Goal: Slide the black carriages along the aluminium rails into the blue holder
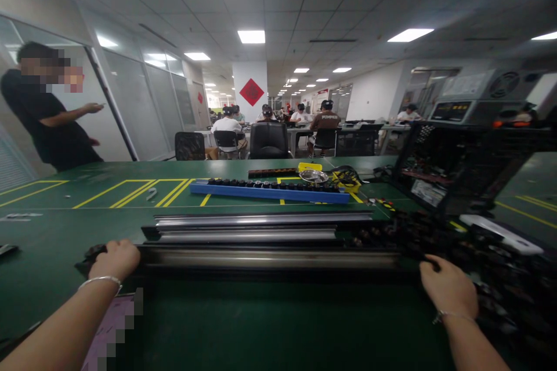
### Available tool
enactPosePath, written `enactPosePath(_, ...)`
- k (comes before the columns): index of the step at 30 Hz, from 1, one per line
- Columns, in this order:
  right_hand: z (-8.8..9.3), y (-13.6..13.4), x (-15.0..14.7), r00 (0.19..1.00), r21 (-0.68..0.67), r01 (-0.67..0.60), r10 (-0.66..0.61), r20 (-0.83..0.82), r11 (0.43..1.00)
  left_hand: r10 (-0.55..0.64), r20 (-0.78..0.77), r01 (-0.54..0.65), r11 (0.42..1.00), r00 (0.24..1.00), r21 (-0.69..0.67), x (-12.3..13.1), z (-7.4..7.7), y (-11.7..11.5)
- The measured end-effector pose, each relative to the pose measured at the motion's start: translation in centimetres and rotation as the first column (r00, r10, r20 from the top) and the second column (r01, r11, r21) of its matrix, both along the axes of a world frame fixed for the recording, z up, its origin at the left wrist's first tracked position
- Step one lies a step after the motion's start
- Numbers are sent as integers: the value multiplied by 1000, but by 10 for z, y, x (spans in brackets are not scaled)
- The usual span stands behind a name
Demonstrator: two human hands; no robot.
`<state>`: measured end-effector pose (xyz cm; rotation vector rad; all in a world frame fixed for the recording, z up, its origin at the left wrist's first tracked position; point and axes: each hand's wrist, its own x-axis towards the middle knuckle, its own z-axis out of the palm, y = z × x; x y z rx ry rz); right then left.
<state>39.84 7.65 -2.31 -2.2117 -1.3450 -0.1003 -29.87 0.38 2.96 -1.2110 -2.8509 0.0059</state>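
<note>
A long black rail with a shiny metal face [278,258] lies crosswise in front of me, close to the green tabletop. My left hand [115,261] is closed around its left end. At the right end, my right hand [448,287] has its fingers curled over the dark edge; the fingertips are partly hidden. Just behind it are two similar rails, a shorter one [248,235] and a longer one [265,219], parallel to it. Whether the front rail touches the table cannot be made out.
Farther back sits a blue tray [270,192] holding a row of small black parts. A metal bowl [313,176] and yellow containers stand behind it. An opened computer case [435,168] and a dark heap of parts [517,284] occupy the right. A person [47,110] stands at left.
</note>
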Motion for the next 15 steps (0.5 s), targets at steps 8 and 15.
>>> enactPosePath(8,-3,0,-53,902,148,-324,258,346,934,6,11,-6,1000,1000,8,-1,1,1)
enactPosePath(15,-5,-2,-73,917,1,-273,259,304,962,-42,-1,42,999,999,15,-4,-3,0)
